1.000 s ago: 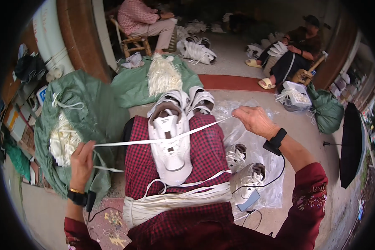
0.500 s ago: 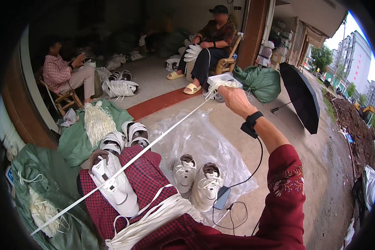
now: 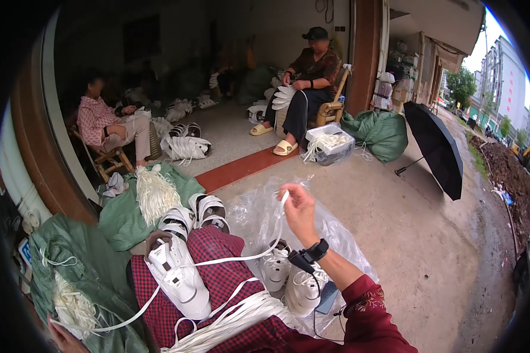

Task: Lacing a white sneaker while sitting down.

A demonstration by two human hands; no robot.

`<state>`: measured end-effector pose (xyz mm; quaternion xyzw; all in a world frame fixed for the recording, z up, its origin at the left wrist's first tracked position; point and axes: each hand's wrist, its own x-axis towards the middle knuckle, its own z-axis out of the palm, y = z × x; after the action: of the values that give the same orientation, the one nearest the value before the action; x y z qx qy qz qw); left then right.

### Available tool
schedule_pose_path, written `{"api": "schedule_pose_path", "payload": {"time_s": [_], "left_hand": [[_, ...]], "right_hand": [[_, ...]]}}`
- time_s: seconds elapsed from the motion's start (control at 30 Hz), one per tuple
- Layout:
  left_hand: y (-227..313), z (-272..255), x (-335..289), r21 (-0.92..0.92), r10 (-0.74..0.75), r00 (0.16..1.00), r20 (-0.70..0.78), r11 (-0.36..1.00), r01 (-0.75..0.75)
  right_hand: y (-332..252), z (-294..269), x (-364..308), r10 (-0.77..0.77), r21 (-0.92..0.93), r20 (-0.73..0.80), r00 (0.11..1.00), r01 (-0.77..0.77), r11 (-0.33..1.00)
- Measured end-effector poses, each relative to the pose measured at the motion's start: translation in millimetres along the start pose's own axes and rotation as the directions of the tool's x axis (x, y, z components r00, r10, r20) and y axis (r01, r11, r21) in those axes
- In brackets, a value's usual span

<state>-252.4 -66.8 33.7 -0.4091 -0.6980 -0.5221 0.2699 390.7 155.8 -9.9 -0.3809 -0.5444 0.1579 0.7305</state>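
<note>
My right hand (image 3: 298, 209), raised ahead over the plastic sheet, pinches one stretch of a flat white shoelace (image 3: 232, 259) in its fingertips. The lace sags from there to the white sneaker (image 3: 178, 281) on my lap, crosses its front, and continues to the lower left. There my left hand (image 3: 65, 338), partly cut off by the picture's rim, grips the other stretch. The sneaker lies toe toward me on a red-and-black checked cloth (image 3: 221, 240). A bundle of white laces (image 3: 241, 309) is spread across my lap nearer to me.
Two more sneakers (image 3: 303, 291) stand on the clear plastic sheet (image 3: 341, 247). Green sacks (image 3: 115, 220) with lace bunches lie at left. A plastic box (image 3: 330, 144) of laces, a green sack and a black umbrella (image 3: 433, 150) are beyond. Two seated people work by the doorway.
My right hand has come back toward me and lower, and the taut lace has gone slack and curved. My left hand has come into view at the lower left. The view has shifted slightly.
</note>
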Motion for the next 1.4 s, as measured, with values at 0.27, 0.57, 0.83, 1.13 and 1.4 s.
{"api": "schedule_pose_path", "payload": {"time_s": [0.27, 0.57, 0.83, 1.13, 1.4], "left_hand": [[141, 129, -100, -0.659, 0.078, 0.802, 0.592, 0.620, 0.426], [169, 162, -134, -0.580, 0.050, 0.624, 0.780, 0.431, 0.691], [163, 159, -140, -0.560, 0.080, 0.576, 0.813, 0.374, 0.739], [157, 162, -138, -0.559, 0.134, 0.555, 0.821, 0.386, 0.734], [158, 163, -143, -0.590, 0.134, 0.579, 0.804, 0.297, 0.751]], "right_hand": [[-6, 122, -81, 0.231, 0.298, 0.578, 0.783, -0.466, 0.833], [-28, 135, -80, 0.157, 0.073, 0.731, 0.664, -0.305, 0.950], [-29, 154, -76, 0.144, 0.058, 0.744, 0.653, -0.277, 0.959], [-31, 157, -77, 0.123, 0.005, 0.776, 0.619, -0.201, 0.980], [-36, 159, -76, 0.124, 0.002, 0.778, 0.616, -0.200, 0.980]]}}
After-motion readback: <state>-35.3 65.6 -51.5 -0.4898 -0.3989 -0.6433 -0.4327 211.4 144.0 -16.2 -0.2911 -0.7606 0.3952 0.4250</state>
